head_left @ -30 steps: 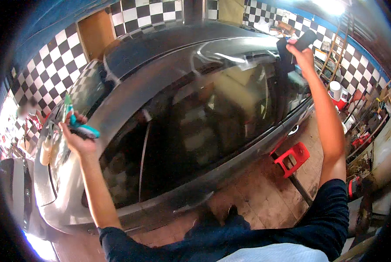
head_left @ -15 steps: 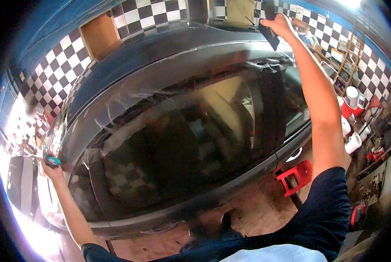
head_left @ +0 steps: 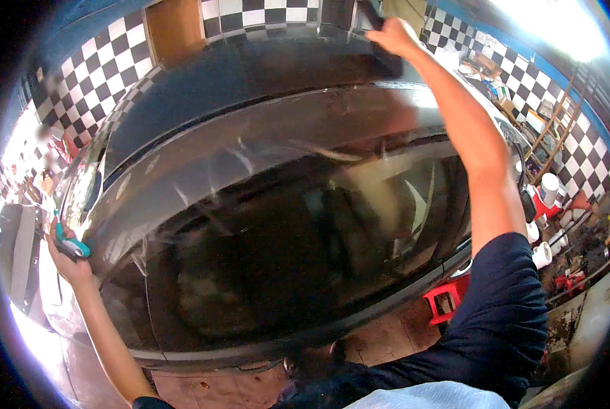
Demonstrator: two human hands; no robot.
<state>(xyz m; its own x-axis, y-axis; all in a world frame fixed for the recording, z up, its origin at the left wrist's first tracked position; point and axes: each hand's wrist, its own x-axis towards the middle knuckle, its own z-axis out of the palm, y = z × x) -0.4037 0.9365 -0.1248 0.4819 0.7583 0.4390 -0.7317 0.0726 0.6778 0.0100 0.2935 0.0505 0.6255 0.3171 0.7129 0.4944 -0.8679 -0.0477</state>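
A large sheet of dark tinted film (head_left: 264,225) hangs stretched between my two hands in front of a dark car (head_left: 236,82). My right hand (head_left: 395,35) is raised high at the top, gripping the film's upper right corner. My left hand (head_left: 71,253) is out at the far left, pinching the film's left edge together with a small teal tool (head_left: 67,243). The car's side windows and seats show dimly through the sheet.
A red stool (head_left: 444,304) stands on the tiled floor by the car's right side. White buckets (head_left: 547,191) and cluttered shelves line the right wall. Checkered black-and-white tiles cover the back wall. A wooden ladder (head_left: 557,123) leans at the right.
Both hands have spread and lifted the film: the right hand rose to the top of the view, the left hand dropped toward the far left, and the sheet now covers most of the car.
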